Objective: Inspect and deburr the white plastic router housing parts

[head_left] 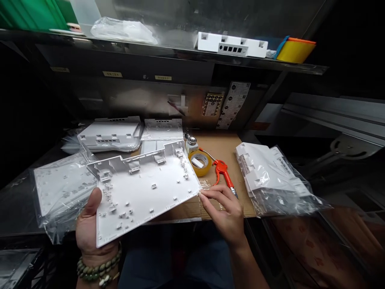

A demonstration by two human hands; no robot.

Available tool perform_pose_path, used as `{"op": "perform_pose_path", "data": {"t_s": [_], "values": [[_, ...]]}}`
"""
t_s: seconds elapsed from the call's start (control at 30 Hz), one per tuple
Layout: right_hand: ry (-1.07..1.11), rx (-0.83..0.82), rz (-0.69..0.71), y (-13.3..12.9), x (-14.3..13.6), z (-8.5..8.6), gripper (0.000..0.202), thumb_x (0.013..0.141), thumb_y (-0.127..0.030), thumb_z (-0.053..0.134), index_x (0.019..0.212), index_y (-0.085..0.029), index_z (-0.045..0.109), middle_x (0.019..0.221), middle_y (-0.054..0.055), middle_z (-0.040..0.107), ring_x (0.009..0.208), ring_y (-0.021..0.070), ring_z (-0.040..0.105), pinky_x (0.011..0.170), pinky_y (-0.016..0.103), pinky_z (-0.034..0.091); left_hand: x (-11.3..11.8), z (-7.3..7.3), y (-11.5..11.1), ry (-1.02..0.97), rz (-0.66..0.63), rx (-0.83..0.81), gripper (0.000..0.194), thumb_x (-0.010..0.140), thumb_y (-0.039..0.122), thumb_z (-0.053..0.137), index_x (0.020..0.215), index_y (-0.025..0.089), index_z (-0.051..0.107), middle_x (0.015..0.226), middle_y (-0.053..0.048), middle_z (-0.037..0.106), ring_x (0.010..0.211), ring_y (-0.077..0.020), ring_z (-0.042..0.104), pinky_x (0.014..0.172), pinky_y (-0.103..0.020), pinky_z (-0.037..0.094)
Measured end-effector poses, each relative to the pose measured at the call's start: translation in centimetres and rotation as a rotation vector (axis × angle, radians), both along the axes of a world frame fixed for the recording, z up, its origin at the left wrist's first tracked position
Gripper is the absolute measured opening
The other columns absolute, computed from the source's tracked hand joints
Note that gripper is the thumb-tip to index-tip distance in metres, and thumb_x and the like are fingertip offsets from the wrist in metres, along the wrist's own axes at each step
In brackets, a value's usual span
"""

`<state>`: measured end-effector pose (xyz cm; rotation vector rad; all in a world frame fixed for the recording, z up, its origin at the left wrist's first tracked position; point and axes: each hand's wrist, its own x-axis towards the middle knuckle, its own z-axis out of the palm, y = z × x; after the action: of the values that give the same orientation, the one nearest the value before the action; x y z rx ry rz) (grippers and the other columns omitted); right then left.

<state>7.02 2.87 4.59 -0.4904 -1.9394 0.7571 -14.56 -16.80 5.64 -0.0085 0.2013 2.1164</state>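
A white plastic housing panel (pixel 135 192) is held tilted over the front of the bench, its inner side with small clips and posts facing up. My left hand (pixel 93 224) supports its left edge from below, thumb at the side and beaded bracelets on the wrist. At the panel's right corner, the fingertips of my right hand (pixel 224 210) pinch the edge. Behind the panel lie a roll of yellowish tape (pixel 201 163), a small bottle with a metal cap (pixel 191 144) and a red air blow gun (pixel 221 168).
Bagged white panels lie at left (pixel 63 176) and right (pixel 267 168). More housings (pixel 110 134) are stacked at the back left. The overhead shelf (pixel 174 52) carries a white housing (pixel 231 44), a plastic bag (pixel 123 30) and a yellow container (pixel 296 50).
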Motion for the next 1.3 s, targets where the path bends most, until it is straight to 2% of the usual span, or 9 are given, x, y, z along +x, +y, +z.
{"op": "perform_pose_path", "data": {"t_s": [0.2, 0.33, 0.47, 0.63, 0.8, 1.0, 1.17, 1.23, 1.3], "values": [[-0.027, 0.077, -0.029, 0.7, 0.5, -0.7, 0.014, 0.092, -0.014, 0.072, 0.1, -0.023, 0.079, 0.091, 0.004, 0.072, 0.084, 0.0164, 0.071, 0.078, 0.031, 0.059, 0.4, 0.1, 0.5, 0.032, -0.015, 0.114, 0.054, 0.104, 0.054, 0.041, 0.154, 0.059, 0.018, 0.142, 0.014, 0.057, 0.148, -0.0235, 0.039, 0.127, -0.049, 0.025], [-0.05, 0.087, -0.116, 3.0, 0.7, -1.1, 0.01, 0.094, -0.019, 0.07, 0.095, -0.021, 0.08, 0.086, 0.003, 0.071, 0.077, 0.015, 0.069, 0.073, 0.029, 0.058, -0.2, -1.1, -0.5, 0.021, -0.14, 0.197, 0.055, 0.104, 0.058, 0.036, 0.153, 0.06, 0.012, 0.147, 0.018, 0.049, 0.152, -0.0223, 0.028, 0.127, -0.049, 0.023], [0.055, -0.002, -0.2, 4.8, 0.6, 0.7, 0.009, 0.094, -0.022, 0.072, 0.096, -0.021, 0.08, 0.088, 0.003, 0.07, 0.078, 0.0149, 0.067, 0.073, 0.031, 0.057, -1.2, -2.6, -1.9, 0.02, -0.301, 0.279, 0.054, 0.098, 0.059, 0.037, 0.149, 0.066, 0.02, 0.151, 0.027, 0.037, 0.154, -0.0207, 0.013, 0.127, -0.046, 0.024], [0.197, -0.02, -0.15, 4.1, -1.0, 3.9, 0.01, 0.093, -0.019, 0.073, 0.099, -0.023, 0.08, 0.09, 0.002, 0.068, 0.083, 0.0154, 0.066, 0.076, 0.033, 0.058, -1.5, -3.8, -2.6, 0.024, -0.443, 0.246, 0.055, 0.092, 0.051, 0.04, 0.142, 0.072, 0.032, 0.149, 0.034, 0.03, 0.153, -0.0186, 0.003, 0.126, -0.049, 0.027], [0.169, 0.031, -0.099, 3.3, -2.4, 4.6, 0.013, 0.094, -0.018, 0.072, 0.102, -0.025, 0.08, 0.093, 0.002, 0.071, 0.087, 0.0158, 0.068, 0.082, 0.035, 0.06, 0.2, -3.9, -2.2, 0.098, -0.321, 0.094, 0.05, 0.094, 0.048, 0.044, 0.139, 0.069, 0.04, 0.142, 0.028, 0.047, 0.152, -0.0198, 0.017, 0.127, -0.045, 0.026], [0.13, 0.065, -0.135, 3.6, -2.8, 3.3, 0.012, 0.095, -0.022, 0.071, 0.102, -0.025, 0.08, 0.093, 0.003, 0.071, 0.088, 0.0176, 0.069, 0.082, 0.036, 0.06, 1.4, -2.3, -0.7, 0.187, -0.313, 0.057, 0.045, 0.098, 0.055, 0.038, 0.142, 0.058, 0.045, 0.152, 0.017, 0.048, 0.153, -0.0269, 0.024, 0.128, -0.049, 0.021], [0.098, 0.048, -0.211, 5.5, -2.6, 1.7, 0.009, 0.093, -0.025, 0.075, 0.098, -0.023, 0.081, 0.089, 0.003, 0.07, 0.079, 0.0168, 0.067, 0.071, 0.033, 0.056, 2.7, -1.1, 0.9, 0.34, -0.32, 0.148, 0.046, 0.104, 0.03, 0.035, 0.135, 0.031, 0.068, 0.146, -0.005, 0.063, 0.149, -0.0317, 0.041, 0.128, -0.054, 0.017], [0.143, 0.059, -0.241, 5.7, -2.9, 1.7, 0.007, 0.091, -0.025, 0.076, 0.095, -0.022, 0.081, 0.086, 0.003, 0.07, 0.075, 0.0163, 0.064, 0.069, 0.033, 0.054, 3.4, -1.1, 1.3, 0.33, -0.218, 0.045, 0.042, 0.104, 0.022, 0.04, 0.132, 0.029, 0.072, 0.136, -0.008, 0.071, 0.141, -0.0327, 0.053, 0.127, -0.054, 0.026], [0.203, 0.071, -0.216, 4.8, -3.4, 2.3, 0.006, 0.09, -0.022, 0.077, 0.095, -0.022, 0.081, 0.086, 0.002, 0.07, 0.077, 0.0166, 0.064, 0.071, 0.034, 0.055, 4.1, -1.1, 1.8, 0.303, -0.082, -0.111, 0.046, 0.102, 0.015, 0.047, 0.139, 0.035, 0.065, 0.131, -0.006, 0.074, 0.131, -0.0311, 0.063, 0.124, -0.052, 0.035]]}}
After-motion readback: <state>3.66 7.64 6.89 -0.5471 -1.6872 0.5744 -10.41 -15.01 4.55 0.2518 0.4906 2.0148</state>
